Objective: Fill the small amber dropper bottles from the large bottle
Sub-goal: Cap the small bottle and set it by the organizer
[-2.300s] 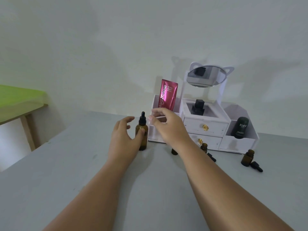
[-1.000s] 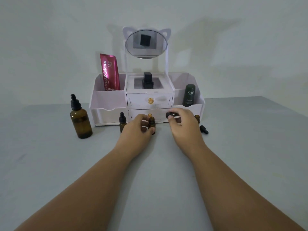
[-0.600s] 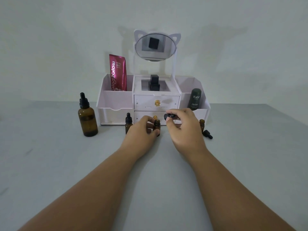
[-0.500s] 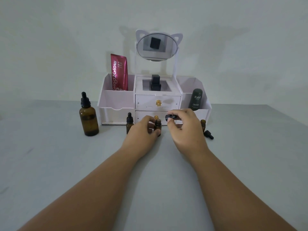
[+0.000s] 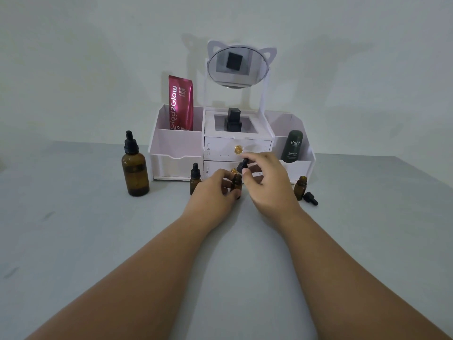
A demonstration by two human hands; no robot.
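Observation:
The large amber bottle (image 5: 135, 173) with a black dropper cap stands at the left on the grey table. My left hand (image 5: 213, 192) grips a small open amber bottle (image 5: 236, 183) standing on the table. My right hand (image 5: 269, 180) pinches a black dropper cap (image 5: 243, 165) tilted just above that bottle's mouth. A second small bottle (image 5: 195, 180), capped, stands left of my left hand. A third small bottle (image 5: 300, 187) stands open at the right, its black dropper cap (image 5: 310, 198) lying beside it.
A white organiser (image 5: 176, 148) with two drawers and a cat-ear mirror (image 5: 236, 66) stands behind the bottles against the wall. It holds a pink tube (image 5: 181, 104), a black bottle (image 5: 233, 120) and a dark green container (image 5: 292, 146).
The view swung from the large bottle to the small ones. My right hand has lifted and tilted the dropper cap over the small bottle that my left hand holds.

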